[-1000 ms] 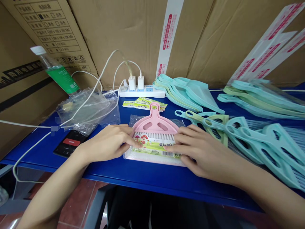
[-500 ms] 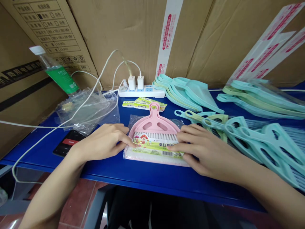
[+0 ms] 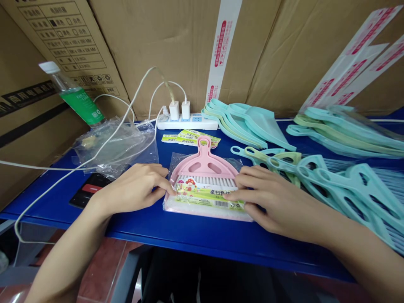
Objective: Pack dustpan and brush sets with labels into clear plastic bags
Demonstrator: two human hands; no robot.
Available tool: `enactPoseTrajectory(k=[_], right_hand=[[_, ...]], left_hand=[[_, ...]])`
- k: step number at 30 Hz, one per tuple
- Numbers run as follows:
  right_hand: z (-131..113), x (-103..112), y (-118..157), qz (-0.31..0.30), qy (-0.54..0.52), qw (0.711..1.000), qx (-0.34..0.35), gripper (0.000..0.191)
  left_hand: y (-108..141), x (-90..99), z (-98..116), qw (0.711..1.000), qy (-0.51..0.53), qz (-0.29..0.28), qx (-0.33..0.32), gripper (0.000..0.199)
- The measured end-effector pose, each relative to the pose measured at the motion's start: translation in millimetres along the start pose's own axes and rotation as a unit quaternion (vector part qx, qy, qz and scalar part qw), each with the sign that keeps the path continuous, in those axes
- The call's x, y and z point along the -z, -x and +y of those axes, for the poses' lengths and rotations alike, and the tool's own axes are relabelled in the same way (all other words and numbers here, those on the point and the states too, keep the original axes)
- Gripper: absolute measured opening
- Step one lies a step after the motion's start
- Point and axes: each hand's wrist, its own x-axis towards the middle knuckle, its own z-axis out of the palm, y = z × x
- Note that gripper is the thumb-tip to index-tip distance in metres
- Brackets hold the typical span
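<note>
A pink dustpan (image 3: 204,162) with a white-bristled brush (image 3: 206,181) lies flat in a clear plastic bag (image 3: 172,206) on the blue table, handle pointing away from me. Across the bristles runs a printed label (image 3: 202,195) with mushrooms on it. My left hand (image 3: 139,187) rests at the bag's left edge, index finger stretched onto the label's left end and the other fingers bent. On the right side my right hand (image 3: 268,198) lies with fingers apart, one fingertip on the label. Its thumb is by the bag's lower right corner. Neither hand lifts the set.
Turquoise and pale green brushes (image 3: 344,179) and stacked dustpans (image 3: 252,122) lie to the right and behind. More labels (image 3: 191,137) sit before a power strip (image 3: 189,122). At left are crumpled plastic bags (image 3: 116,136), a phone (image 3: 90,189), a bottle (image 3: 80,103) and a white cable (image 3: 104,147).
My right index fingertip has shifted slightly to the right on the label. Otherwise the hands and the bagged set stay almost the same.
</note>
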Motion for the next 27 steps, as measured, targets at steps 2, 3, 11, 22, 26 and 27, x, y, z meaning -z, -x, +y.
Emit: enactPoseTrajectory(k=[2,3,11,22,26,27], right_hand=[[0,0,0,-0.002,-0.001,1.0,-0.002,0.039],[0,0,0,-0.003,-0.004,1.0,-0.003,0.039],[2,2,-2,-0.01,-0.028,1.0,-0.009,0.04],[2,3,-2,-0.016,-0.036,0.999,-0.014,0.04],[3,3,-2,-0.009,-0.034,0.999,-0.01,0.04],[3,3,-2,-0.008,-0.034,0.999,-0.009,0.04]], left_hand=[[-1,-1.2,1,1.0,0.008,0.006,-0.004,0.039],[-2,-2.0,2,1.0,0.01,0.01,-0.005,0.038],[-8,-13.1,10,0.998,-0.016,0.05,-0.045,0.026],[-8,-17.2,8,0.992,-0.016,0.087,-0.085,0.026],[-9,-18.5,10,0.992,0.003,0.076,-0.1,0.019],[-10,-19.2,10,0.992,0.004,0.07,-0.106,0.02]])
